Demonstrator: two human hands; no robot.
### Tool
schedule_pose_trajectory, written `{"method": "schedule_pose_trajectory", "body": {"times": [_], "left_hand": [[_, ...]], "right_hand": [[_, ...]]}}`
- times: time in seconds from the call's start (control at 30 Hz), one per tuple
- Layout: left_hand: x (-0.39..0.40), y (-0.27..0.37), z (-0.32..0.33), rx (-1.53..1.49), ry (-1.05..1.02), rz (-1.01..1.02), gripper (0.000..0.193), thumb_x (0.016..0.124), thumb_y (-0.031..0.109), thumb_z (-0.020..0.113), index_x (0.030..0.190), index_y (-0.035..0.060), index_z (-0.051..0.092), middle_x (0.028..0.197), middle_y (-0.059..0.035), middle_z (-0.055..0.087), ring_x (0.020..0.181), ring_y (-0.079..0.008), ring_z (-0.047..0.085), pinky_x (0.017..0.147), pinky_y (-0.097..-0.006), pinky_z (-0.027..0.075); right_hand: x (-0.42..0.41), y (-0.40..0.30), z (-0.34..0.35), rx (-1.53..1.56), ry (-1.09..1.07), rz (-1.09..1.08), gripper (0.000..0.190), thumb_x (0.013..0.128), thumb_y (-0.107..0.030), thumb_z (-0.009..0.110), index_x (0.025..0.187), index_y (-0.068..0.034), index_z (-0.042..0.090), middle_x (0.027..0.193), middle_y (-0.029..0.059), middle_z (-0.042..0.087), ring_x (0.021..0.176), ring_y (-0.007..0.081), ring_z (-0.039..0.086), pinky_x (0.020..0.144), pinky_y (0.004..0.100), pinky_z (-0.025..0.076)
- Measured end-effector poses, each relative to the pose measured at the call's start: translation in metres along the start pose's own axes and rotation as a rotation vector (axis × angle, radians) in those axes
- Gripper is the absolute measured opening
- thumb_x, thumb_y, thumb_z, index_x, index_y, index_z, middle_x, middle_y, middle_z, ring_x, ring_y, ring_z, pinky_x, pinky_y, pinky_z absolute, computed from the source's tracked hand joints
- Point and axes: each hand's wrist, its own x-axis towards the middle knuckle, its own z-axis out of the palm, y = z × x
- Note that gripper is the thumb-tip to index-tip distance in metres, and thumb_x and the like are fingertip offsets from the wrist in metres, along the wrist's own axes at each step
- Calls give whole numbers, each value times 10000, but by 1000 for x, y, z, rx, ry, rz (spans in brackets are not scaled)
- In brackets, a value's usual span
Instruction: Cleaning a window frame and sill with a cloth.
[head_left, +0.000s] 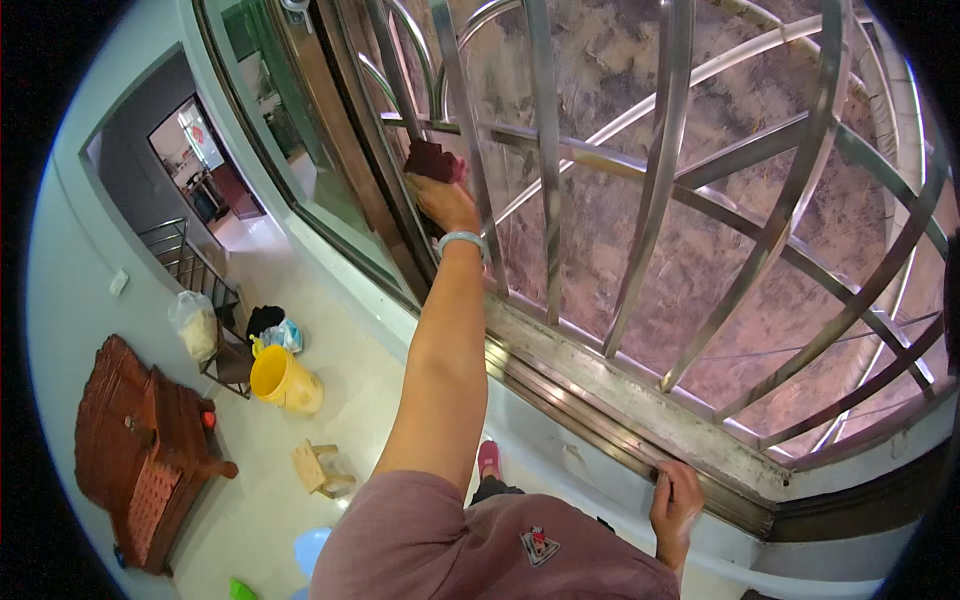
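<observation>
My left hand (444, 201), a bangle at its wrist, reaches through the window opening with a folded dark red cloth (431, 161) in its fingers. It is beside the upright edge of the sliding window's frame (375, 180) and close to the metal security bars (469, 127). Part of the palm is hidden from view. Lower right, my right hand (676, 499) rests with curled fingers over the inner edge of the metal window track (570, 409).
Curved bars form a cage outside, before a rough wall. Beyond the window's sill, indoors, are a yellow bucket (289, 381), a small wooden stool (319, 466), a carved wooden chair (154, 457), a plastic bag (193, 326) on a dark seat, and a stair railing (176, 251).
</observation>
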Motion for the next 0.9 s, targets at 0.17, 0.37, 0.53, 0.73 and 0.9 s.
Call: {"method": "schedule_pose_trajectory", "body": {"times": [0.17, 0.37, 0.53, 0.73, 0.9], "left_hand": [[-75, -75, 29, 86, -200, -295, 443, 831, 99, 641, 1226, -60, 517, 1273, -262, 544, 1134, -412, 543, 992, -441, 420], [-90, -156, 24, 1051, -1076, 347, 409, 882, 299, 605, 1191, 31, 604, 1260, -170, 595, 1159, -353, 553, 1015, -431, 421], [-88, -98, -19, 1113, -1141, 536, 511, 872, 414, 585, 1285, 113, 578, 1333, -103, 567, 1258, -293, 498, 1045, -407, 404], [-29, -115, -27, 517, -860, -378, 443, 819, 326, 645, 1202, 104, 622, 1204, -168, 628, 1169, -311, 576, 992, -425, 445], [-43, -12, -46, -336, -466, -228, 358, 794, 184, 665, 1068, -40, 615, 1057, -237, 672, 1033, -368, 634, 885, -416, 484]], "right_hand": [[3, 4, -2, -31, 0, -2, 144, 852, 43, 549, 950, 19, 651, 909, 173, 653, 825, 315, 639, 743, 359, 504], [7, 4, 4, -16, 4, 7, 155, 806, 40, 579, 928, 1, 667, 921, 169, 668, 830, 321, 650, 746, 376, 516], [0, 7, -9, -4, 17, 31, 153, 807, 29, 581, 925, -9, 670, 920, 160, 672, 837, 319, 654, 752, 375, 518], [2, -6, 2, 46, -20, -82, 163, 811, 26, 578, 935, -23, 672, 917, 161, 672, 848, 325, 653, 764, 380, 517], [-2, 4, -5, -29, 24, -61, 149, 823, 7, 584, 936, -26, 675, 919, 157, 672, 854, 324, 652, 763, 384, 515]]}}
